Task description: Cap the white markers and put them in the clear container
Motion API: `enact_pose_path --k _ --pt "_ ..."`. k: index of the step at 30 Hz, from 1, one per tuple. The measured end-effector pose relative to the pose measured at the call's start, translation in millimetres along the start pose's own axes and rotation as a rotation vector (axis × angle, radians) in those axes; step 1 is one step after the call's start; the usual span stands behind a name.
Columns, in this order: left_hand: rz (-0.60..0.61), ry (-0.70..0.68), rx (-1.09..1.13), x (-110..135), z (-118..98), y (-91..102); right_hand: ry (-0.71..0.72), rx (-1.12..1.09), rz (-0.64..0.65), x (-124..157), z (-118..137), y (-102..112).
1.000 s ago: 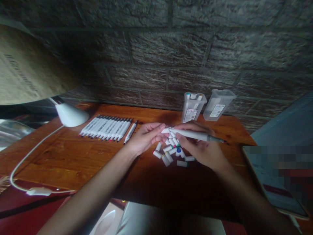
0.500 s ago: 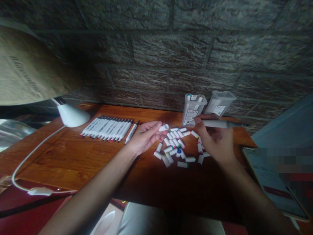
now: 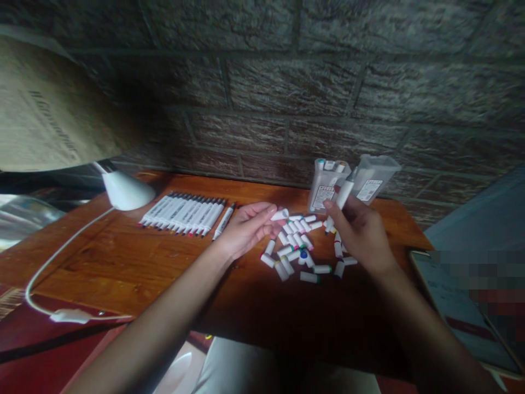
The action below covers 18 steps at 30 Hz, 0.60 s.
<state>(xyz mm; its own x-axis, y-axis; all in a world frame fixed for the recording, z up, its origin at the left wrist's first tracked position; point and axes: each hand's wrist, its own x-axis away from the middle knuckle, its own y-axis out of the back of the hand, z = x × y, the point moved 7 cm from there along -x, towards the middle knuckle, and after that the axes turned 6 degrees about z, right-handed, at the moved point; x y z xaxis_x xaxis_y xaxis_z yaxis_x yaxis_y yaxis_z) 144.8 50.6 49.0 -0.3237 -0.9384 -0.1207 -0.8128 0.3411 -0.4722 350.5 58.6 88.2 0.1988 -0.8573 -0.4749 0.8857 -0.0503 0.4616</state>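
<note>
My left hand [image 3: 250, 227] pinches a white marker cap [image 3: 280, 215] between thumb and fingers, its hollow end facing right. In my right hand [image 3: 361, 227] is a white marker [image 3: 344, 192], tilted with its grey end up and its bare tip down to the left. Loose white caps [image 3: 293, 239] with coloured ends lie scattered on the table between and below my hands. To the left, a row of uncapped markers [image 3: 184, 214] lies side by side, with one single marker [image 3: 223, 221] a little apart, near my left wrist.
Behind my right hand stand two clear plastic cases [image 3: 322, 189], the left one holding a few markers. A lamp [image 3: 127, 190] with a large shade and white cord stands at the left. A tablet [image 3: 455, 317] lies at the right. The wooden table [image 3: 123, 257] meets a brick wall [image 3: 262, 87].
My right hand has turned the marker from nearly level to steeply tilted, grey end up. The left hand still holds the cap. The view has shifted slightly.
</note>
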Motion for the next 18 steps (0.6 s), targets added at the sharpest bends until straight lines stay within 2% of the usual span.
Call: enact_pose_path --k 5,9,13,15,18 --pt "0.012 0.002 -0.002 0 1 1.0 -0.031 -0.165 0.014 0 -1 -5" --pt "0.006 -0.005 0.001 0 2 2.7 -0.006 -0.333 -0.122 -1 1 3" --pt "0.004 -0.009 0.002 0 2 3.4 -0.054 -0.404 -0.175 -1 4 9" --pt "0.004 -0.009 -0.002 -1 3 3.9 -0.092 -0.501 -0.142 0 6 8" --pt "-0.008 -0.007 -0.024 -1 4 5.5 -0.103 -0.637 -0.02 1 11 0"
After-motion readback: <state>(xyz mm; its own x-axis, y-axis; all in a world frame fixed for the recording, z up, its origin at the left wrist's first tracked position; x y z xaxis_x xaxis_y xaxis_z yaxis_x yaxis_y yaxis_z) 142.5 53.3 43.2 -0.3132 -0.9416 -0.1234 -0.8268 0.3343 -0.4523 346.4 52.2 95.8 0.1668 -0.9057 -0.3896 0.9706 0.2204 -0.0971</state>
